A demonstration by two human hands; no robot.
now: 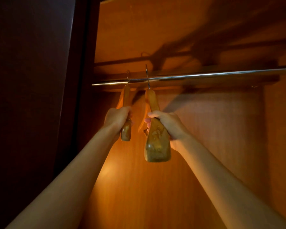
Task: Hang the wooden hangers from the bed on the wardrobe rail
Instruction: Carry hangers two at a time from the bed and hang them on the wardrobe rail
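Note:
A shiny metal wardrobe rail (205, 75) runs across the wooden wardrobe from left to right. Two wooden hangers are seen end-on below it. The left hanger (126, 131) has its metal hook over the rail near the rail's left end, and my left hand (117, 119) is closed around its near arm. The right hanger (157, 142) has its hook up at the rail a little further right; whether the hook rests on the rail I cannot tell. My right hand (168, 124) grips this hanger's broad near arm.
The dark wardrobe door or side panel (36, 80) stands close on the left. The orange wooden back wall (205, 146) lies behind the hangers. The rail's long right stretch carries nothing. A wooden shelf (155, 30) sits above the rail.

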